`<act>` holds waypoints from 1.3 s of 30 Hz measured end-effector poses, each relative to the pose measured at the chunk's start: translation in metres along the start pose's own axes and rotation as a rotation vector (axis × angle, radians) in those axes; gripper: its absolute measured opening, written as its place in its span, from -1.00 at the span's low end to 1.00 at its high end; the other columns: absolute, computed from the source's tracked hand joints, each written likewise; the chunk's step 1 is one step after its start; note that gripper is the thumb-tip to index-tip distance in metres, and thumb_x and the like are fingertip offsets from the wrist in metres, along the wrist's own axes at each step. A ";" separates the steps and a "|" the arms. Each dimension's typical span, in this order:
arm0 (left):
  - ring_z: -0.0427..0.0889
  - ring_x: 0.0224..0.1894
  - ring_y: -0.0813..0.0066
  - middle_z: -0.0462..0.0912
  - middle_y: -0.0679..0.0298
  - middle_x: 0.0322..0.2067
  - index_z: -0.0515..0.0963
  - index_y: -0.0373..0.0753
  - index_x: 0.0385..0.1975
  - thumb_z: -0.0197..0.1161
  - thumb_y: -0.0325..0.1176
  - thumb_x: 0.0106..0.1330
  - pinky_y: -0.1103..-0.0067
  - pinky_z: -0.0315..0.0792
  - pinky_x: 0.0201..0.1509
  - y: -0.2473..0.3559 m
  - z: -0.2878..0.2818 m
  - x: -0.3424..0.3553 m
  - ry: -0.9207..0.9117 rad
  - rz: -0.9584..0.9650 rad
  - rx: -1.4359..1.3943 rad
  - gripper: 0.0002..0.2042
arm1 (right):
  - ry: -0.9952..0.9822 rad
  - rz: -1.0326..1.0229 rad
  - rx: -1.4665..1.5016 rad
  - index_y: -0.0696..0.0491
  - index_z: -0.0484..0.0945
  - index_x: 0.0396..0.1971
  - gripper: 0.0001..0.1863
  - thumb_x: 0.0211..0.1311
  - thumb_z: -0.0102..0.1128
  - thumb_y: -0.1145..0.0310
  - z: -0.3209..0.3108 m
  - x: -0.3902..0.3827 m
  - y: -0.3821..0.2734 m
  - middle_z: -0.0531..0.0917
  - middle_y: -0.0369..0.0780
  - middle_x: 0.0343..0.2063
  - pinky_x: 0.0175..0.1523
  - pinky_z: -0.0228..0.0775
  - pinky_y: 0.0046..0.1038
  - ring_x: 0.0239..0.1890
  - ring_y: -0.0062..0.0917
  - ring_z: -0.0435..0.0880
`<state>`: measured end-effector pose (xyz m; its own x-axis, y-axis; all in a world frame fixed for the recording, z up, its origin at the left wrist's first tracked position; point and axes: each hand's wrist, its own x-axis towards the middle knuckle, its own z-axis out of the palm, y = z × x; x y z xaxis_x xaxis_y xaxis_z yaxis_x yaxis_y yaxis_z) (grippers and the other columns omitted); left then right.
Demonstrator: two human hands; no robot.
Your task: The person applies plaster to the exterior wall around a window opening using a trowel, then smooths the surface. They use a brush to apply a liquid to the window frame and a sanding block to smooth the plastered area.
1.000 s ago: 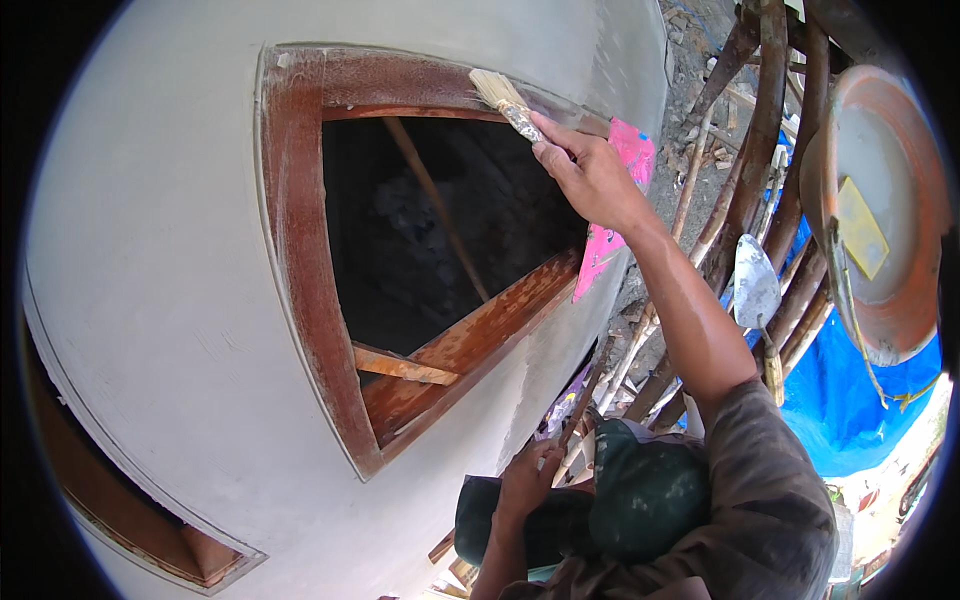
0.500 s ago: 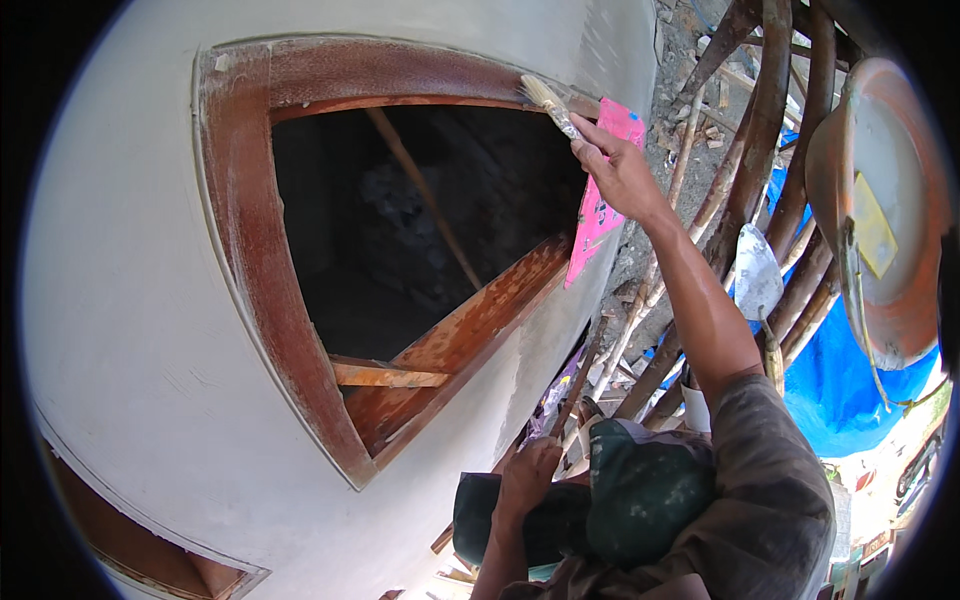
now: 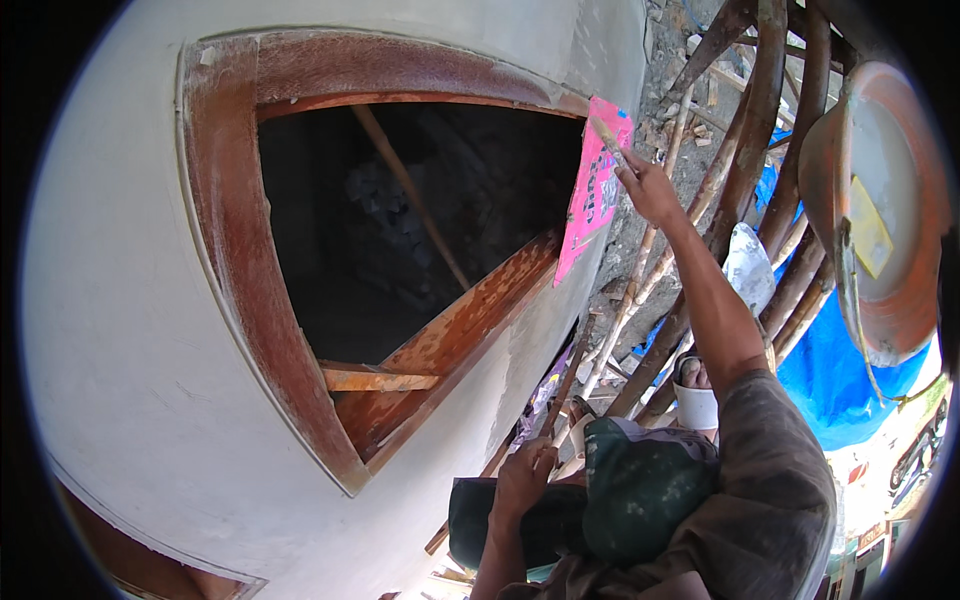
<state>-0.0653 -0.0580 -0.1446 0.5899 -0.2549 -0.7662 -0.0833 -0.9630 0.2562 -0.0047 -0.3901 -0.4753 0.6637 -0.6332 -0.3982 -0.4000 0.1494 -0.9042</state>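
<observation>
My right hand (image 3: 651, 191) is closed round the handle of a paintbrush (image 3: 610, 140). The brush's pale bristles overlap the upper part of a pink printed sheet (image 3: 590, 205); I cannot tell whether they touch it. That sheet stands at the right corner of a reddish-brown wooden window frame (image 3: 228, 190) set in a pale plastered wall (image 3: 130, 290). Low in the view, beside my knees, my left hand (image 3: 524, 478) grips a thin wooden pole (image 3: 566, 385).
Right of me stand several scaffold poles (image 3: 750, 165). A trowel (image 3: 748, 268) rests against them, near a large round basin (image 3: 905, 300) holding a yellow sponge-like block (image 3: 870, 228). Blue tarp (image 3: 840, 380) hangs below. A white bucket (image 3: 697, 407) is near my foot.
My right hand has moved right and slightly down with the paintbrush, from the frame's top edge to in front of the pink sheet. The left hand keeps its grip on the pole.
</observation>
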 end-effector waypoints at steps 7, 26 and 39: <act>0.67 0.01 0.16 0.68 0.00 -0.09 0.60 -0.33 -0.08 0.19 -0.21 0.40 0.42 0.49 0.10 0.004 -0.004 0.001 -0.060 -0.139 -0.002 -0.69 | -0.079 -0.131 -0.292 -0.09 0.37 0.29 -0.53 0.41 -0.03 0.22 0.003 0.055 -0.034 0.65 0.11 -0.25 0.03 0.43 -0.08 -0.12 0.04 0.62; 0.69 -0.16 0.13 0.68 -0.01 -0.23 0.58 -0.30 -0.11 0.17 -0.20 0.41 0.40 0.50 -0.07 0.000 0.004 0.006 -0.010 0.023 -0.013 -0.72 | -0.211 -0.233 -0.249 0.04 0.53 0.04 -0.68 0.40 -0.02 0.26 -0.026 0.043 -0.135 0.64 0.08 -0.28 -0.02 0.42 -0.10 -0.15 0.03 0.60; 0.68 -0.11 0.01 0.69 0.00 -0.22 0.59 -0.24 -0.09 0.19 -0.16 0.39 0.34 0.51 -0.05 -0.002 0.002 0.016 -0.035 0.035 0.032 -0.71 | -0.091 -0.448 -0.214 0.00 0.54 0.08 -0.66 0.40 -0.02 0.23 -0.040 0.004 -0.206 0.66 0.06 -0.28 -0.04 0.41 -0.04 -0.15 0.02 0.61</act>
<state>-0.0573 -0.0600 -0.1591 0.5578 -0.2910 -0.7773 -0.1298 -0.9556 0.2646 0.0548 -0.4540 -0.2839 0.8486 -0.5291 0.0016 -0.1772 -0.2871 -0.9414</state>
